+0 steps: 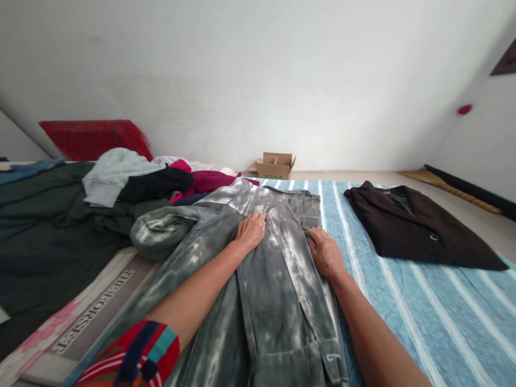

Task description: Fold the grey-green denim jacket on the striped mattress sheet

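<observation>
A grey-green tie-dye denim jacket lies spread in front of me, with one sleeve folded lengthwise over its body and the cuff toward me. On the upper part of that sleeve rests my left hand, its fingers together and lying against the cloth. My right hand touches the jacket's right edge, fingers stretched out over the fabric. The other sleeve sticks out to the left in a loose roll.
Left of the jacket lies a heap of clothes, with a dark green garment and a grey one. A folded dark brown jacket lies on the blue striped sheet. An open cardboard box stands near the wall.
</observation>
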`<state>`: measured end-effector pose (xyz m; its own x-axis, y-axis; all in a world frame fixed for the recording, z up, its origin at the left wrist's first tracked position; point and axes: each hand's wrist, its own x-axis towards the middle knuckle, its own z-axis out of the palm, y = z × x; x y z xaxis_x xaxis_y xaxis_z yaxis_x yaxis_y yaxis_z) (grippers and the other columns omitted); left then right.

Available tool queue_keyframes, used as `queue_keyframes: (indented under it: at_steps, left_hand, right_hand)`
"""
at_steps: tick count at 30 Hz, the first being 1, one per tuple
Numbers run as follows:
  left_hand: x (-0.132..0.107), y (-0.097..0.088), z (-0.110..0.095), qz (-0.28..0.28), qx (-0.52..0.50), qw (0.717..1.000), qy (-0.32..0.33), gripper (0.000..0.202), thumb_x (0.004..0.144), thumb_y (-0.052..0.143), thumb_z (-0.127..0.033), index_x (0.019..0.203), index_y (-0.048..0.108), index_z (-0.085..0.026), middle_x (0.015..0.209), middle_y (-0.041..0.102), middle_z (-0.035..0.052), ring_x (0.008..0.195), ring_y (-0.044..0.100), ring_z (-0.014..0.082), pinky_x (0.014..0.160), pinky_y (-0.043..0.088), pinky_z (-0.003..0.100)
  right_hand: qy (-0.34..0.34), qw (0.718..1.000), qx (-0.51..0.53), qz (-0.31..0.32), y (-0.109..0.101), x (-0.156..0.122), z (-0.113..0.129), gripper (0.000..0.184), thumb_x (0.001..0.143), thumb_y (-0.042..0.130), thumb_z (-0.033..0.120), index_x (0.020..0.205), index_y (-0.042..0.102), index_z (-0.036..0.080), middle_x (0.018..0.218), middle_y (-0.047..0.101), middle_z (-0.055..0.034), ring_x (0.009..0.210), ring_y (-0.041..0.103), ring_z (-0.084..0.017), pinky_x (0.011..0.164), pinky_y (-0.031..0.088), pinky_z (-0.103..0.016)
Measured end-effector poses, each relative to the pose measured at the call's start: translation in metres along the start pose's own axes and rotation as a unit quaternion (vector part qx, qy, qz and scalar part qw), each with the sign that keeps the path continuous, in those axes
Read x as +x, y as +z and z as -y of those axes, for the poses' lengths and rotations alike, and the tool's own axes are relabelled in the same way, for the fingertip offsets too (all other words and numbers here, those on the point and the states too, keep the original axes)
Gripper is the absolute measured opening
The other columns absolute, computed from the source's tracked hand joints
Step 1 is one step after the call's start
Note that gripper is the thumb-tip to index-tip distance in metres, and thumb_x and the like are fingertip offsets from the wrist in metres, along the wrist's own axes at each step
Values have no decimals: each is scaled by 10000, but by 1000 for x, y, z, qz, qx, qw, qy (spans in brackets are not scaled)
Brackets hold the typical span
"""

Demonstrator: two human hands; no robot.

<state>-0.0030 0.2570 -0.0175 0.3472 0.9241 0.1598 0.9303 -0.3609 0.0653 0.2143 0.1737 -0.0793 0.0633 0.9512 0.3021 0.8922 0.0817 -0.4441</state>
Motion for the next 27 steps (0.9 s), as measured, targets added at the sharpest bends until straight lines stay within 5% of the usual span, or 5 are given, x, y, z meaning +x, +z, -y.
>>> queue_keyframes:
  at_steps: [5,11,13,27]
  left_hand:
    - [-5,0,-30,-61,-11,997,55,337,905,362,-242,1177,527,-129,1365,447,140,1281,369,236,1063,281,352]
    - [-3,21,-54,122,-80,989,20,662,902,284,-523,1425,259,-118,1541,159,131,1416,81,260,1115,128,495]
    - [-3,24,-52,144,-90,985,17,689,896,252,-548,1443,219,-131,1551,114,117,1422,36,247,1116,113,501]
    - [-12,34,-45,54,-109,992,42,596,880,346,-513,1353,392,-153,1500,289,110,1395,187,245,1121,173,481]
  right_hand:
    - [-7,1000,5,-8,-2,-2,1,413,953,293,346,1236,546,181,1301,550,-86,1299,390,-218,1042,336,-409]
    - [-27,999,11,-18,3,-7,-4,492,923,329,460,1255,530,157,1295,545,-130,1290,402,-260,1023,360,-441]
    - [-37,999,16,-26,6,-8,-8,510,907,352,482,1258,525,154,1295,544,-134,1293,396,-271,1020,364,-455]
    - [-64,998,14,-20,9,-10,-17,414,869,412,434,1109,667,214,1286,556,-97,1269,436,-265,1010,400,-428]
